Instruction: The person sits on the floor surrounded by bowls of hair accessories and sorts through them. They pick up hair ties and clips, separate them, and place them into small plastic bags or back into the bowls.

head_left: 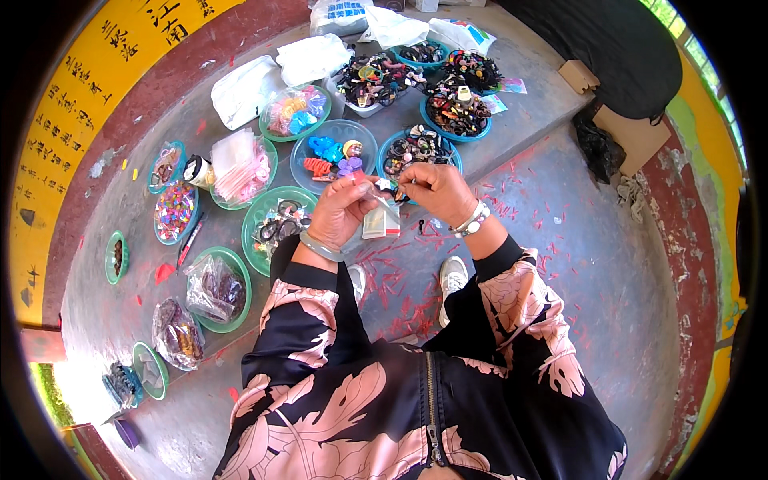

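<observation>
My left hand (pixel 338 212) is closed on a small clear plastic bag (pixel 382 223), which hangs from its fingers above my lap. Facing it, my right hand (pixel 442 192) pinches a small dark item at the bag's mouth, perhaps a hair tie; its exact kind is too small to make out. Just beyond both hands stands a bowl of dark hair ties (pixel 416 150). Beside it a clear blue bowl (pixel 301 148) carries blue, red and purple pieces. Near my left wrist a green bowl (pixel 250 214) holds dark bands in clear wrapping.
Farther off stand more bowls of hair ties (pixel 458 114) and white plastic bags (pixel 246 92). On the left are a bowl of colourful bits (pixel 175 213), a pink-handled tool (pixel 190 241) and a bagged bundle (pixel 178 334). Red scraps (pixel 408 314) litter the floor around my shoes (pixel 454 280).
</observation>
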`<move>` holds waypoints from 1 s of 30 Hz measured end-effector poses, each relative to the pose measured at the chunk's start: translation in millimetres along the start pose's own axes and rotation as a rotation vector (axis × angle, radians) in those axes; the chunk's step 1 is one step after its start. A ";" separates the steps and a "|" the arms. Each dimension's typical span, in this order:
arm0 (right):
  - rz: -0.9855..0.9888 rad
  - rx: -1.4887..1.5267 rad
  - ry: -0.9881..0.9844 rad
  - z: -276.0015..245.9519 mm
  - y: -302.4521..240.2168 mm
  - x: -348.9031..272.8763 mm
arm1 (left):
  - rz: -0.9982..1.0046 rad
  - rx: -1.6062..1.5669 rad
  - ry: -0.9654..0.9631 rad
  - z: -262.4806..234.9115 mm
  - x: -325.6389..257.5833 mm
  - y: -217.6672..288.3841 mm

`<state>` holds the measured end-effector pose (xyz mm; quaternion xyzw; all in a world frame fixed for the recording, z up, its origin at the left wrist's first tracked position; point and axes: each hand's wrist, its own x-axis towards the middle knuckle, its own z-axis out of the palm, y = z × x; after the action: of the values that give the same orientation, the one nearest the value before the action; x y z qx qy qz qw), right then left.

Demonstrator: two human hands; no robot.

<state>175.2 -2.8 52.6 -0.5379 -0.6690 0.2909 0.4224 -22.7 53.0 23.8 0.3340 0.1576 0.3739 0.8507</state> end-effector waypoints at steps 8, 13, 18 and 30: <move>-0.471 -0.372 0.090 -2.8 -11.0 1.8 | 0.069 -0.074 0.017 2.7 3.3 -2.8; -0.416 -0.238 0.205 2.8 1.1 4.2 | 0.085 -0.192 0.065 -6.4 6.3 -3.5; 0.126 0.392 0.162 -6.4 11.6 6.9 | 0.060 -0.247 0.070 -7.8 3.2 -1.8; 0.401 1.067 0.173 -14.8 28.2 7.4 | 0.129 -0.286 0.010 -7.6 0.3 -1.3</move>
<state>201.0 10.5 37.7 -0.3886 -0.2777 0.6172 0.6252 -25.7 56.0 17.3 0.2170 0.0849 0.4482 0.8630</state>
